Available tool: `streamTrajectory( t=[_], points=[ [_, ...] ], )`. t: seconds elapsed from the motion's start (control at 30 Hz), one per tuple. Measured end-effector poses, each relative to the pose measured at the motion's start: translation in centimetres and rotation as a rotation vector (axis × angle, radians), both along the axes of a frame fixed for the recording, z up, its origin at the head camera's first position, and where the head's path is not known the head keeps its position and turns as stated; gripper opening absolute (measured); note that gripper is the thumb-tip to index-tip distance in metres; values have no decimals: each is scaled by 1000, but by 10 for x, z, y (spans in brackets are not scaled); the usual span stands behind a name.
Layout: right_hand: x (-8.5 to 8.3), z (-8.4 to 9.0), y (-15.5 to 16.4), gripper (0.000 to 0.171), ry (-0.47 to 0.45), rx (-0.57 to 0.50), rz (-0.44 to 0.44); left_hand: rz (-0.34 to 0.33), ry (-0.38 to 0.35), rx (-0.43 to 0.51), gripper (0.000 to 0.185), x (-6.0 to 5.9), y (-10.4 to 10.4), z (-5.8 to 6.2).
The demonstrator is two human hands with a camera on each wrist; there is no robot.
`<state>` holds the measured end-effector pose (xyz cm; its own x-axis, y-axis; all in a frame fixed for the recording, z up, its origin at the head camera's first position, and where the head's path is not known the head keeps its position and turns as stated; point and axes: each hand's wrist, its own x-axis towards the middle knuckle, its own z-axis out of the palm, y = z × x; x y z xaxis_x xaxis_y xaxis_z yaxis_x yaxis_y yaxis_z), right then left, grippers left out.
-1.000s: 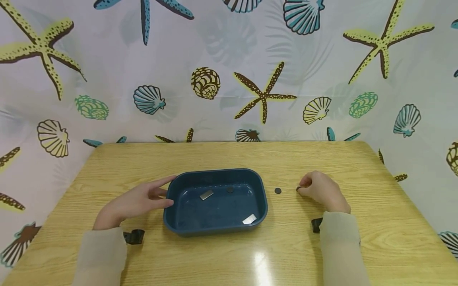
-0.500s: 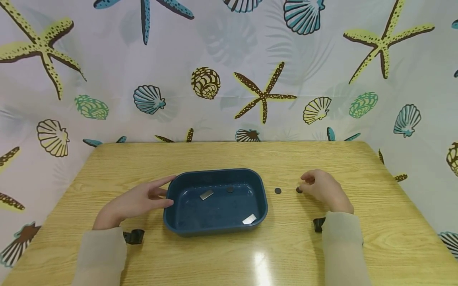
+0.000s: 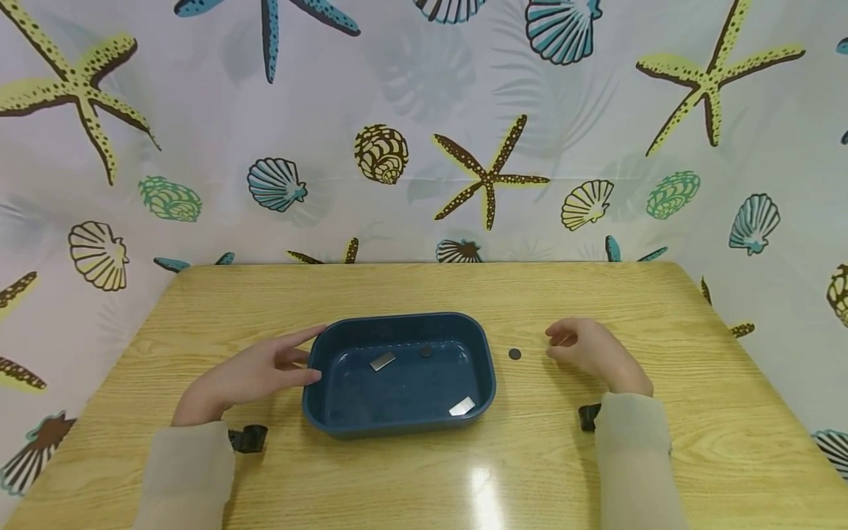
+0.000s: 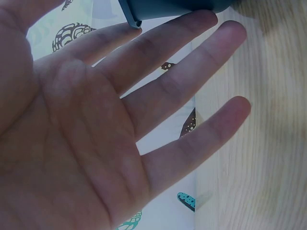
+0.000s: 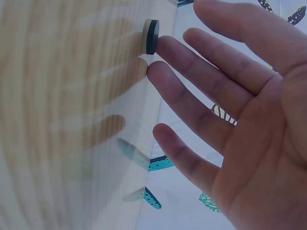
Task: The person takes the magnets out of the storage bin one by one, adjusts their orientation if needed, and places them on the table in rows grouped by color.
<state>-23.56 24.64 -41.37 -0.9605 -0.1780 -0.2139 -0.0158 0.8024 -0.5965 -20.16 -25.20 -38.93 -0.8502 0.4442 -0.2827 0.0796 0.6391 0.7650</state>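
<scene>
On the left of the wooden table (image 3: 424,287), the left hand (image 3: 248,375) lies flat with its fingers straight and spread, holding nothing; its fingertips (image 4: 204,19) touch the left end wall of the dark blue tray (image 3: 318,368), and the left wrist view shows the tray's rim resting just against the forefinger. A black strap clip (image 3: 248,439) shows at that wrist, beside the beige sleeve (image 3: 188,471). The tray sits in the middle of the table, its long side running across the view. Inside it lie three small pieces: a silver rectangular piece (image 3: 382,361) near the back left, a dark round disc (image 3: 426,352) just right of that near the back wall, and a second silver rectangular piece (image 3: 461,405) toward the front right corner. To the right of the tray, on the bare table, a small dark disc (image 3: 514,354) lies flat, apart from the tray wall and near the right hand (image 3: 589,353). That hand hovers just right of the disc with its fingers loosely bent and parted and nothing between them. In the right wrist view a dark disc (image 5: 151,36) sits by the tip of one finger (image 5: 165,45); whether the finger touches it cannot be told. A shiny glare spot (image 3: 483,486) lies on the table near the front edge. Behind the table hangs a pale curtain (image 3: 424,132) printed with starfish and shells.
</scene>
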Motion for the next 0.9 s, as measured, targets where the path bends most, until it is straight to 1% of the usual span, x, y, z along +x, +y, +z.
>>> streamTrajectory(
  t=[0.4, 0.67, 0.9],
  points=[
    [2, 1, 3, 38, -9, -10, 25, 2, 5, 1, 84, 0, 0, -1],
    [5, 13, 1, 44, 3, -34, 3, 9, 6, -13, 84, 0, 0, -1],
    [7, 20, -3, 47, 33, -39, 15, 7, 1, -10, 84, -1, 0, -2]
  ],
)
